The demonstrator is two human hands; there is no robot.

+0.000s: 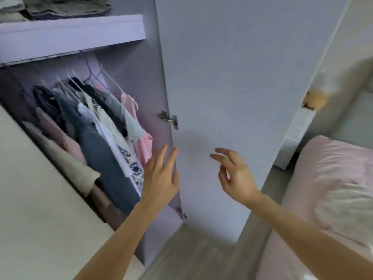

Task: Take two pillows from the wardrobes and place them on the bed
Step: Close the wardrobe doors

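An open wardrobe (pixel 129 81) fills the left half of the view, with its lilac door (pixel 232 87) swung out in the middle. Several clothes (pixel 101 128) hang from its rail. My left hand (pixel 161 178) is raised in front of the door's hinged edge, fingers apart, holding nothing. My right hand (pixel 234 174) hovers before the door panel, fingers loosely spread and empty. The bed (pixel 314 182) with pink bedding lies at the right, with a pale pillow (pixel 347 211) lying on it. No pillow shows inside the wardrobe.
Folded grey textiles (pixel 66 7) lie on the upper shelf (pixel 70 33). A closed pale door panel (pixel 36 209) stands at the lower left. A white drawer unit (pixel 296 134) with a tan object on top stands behind the door. Wooden floor (pixel 191 257) runs between wardrobe and bed.
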